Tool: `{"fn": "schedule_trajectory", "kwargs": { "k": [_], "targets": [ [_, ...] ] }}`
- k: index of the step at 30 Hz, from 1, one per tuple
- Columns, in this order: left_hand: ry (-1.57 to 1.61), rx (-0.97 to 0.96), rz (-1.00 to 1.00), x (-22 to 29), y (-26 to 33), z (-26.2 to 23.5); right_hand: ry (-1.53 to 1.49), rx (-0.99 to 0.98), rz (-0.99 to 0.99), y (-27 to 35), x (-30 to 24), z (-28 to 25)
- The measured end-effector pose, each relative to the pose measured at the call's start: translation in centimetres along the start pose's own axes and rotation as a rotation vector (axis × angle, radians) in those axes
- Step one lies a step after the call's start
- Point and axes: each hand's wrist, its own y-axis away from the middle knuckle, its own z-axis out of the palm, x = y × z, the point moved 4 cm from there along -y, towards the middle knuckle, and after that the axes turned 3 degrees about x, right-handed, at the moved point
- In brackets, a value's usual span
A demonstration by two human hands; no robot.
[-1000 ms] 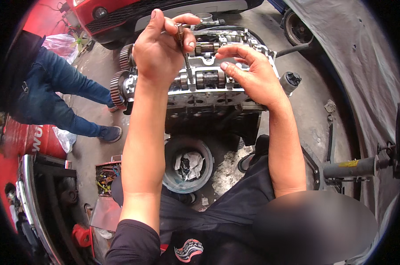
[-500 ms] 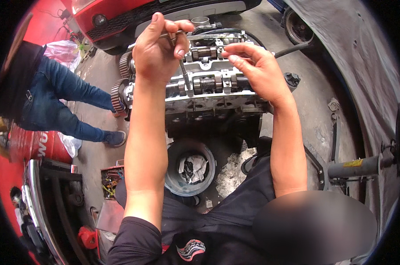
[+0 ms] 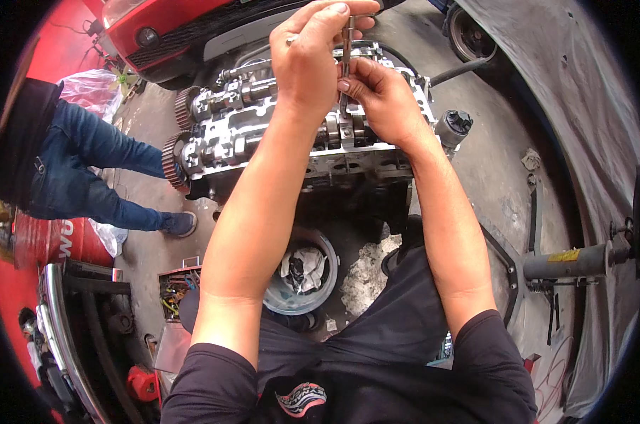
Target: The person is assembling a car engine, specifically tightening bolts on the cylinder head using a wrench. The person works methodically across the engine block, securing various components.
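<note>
Metal tool (image 3: 346, 49) in both hands, over cyl. head (image 3: 263, 134).

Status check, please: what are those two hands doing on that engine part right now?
Left hand grips thin metal tool upright. Right hand pinches its lower end at cylinder head. Nothing blocking.

Single head-worn fisheye view, looking steeply down from above, close over both forearms and a cylinder head (image 3: 263, 134) on the workshop floor (image 3: 496, 162), edges bending toward the dark round rim.
</note>
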Motion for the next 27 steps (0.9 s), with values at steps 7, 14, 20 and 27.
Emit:
{"fn": "schedule_trajectory", "kwargs": {
  "k": [7,14,20,27],
  "targets": [
    [-0.145,0.096,0.066,1.3,3.1,-0.4,-0.062,-0.032,0.048,-0.5,1.4,0.1],
    [0.351,0.134,-0.253,-1.0,1.9,-1.8,0.023,-0.007,0.033,0.1,1.7,-0.3],
    [-0.078,-0.09,-0.783,-3.1,-4.0,-2.8,0.131,0.117,0.119,0.3,1.8,0.5],
    [-1.177,-0.958,-0.103,1.2,-8.2,2.9,0.245,0.06,0.008,0.5,1.7,1.2]
  ]
}}
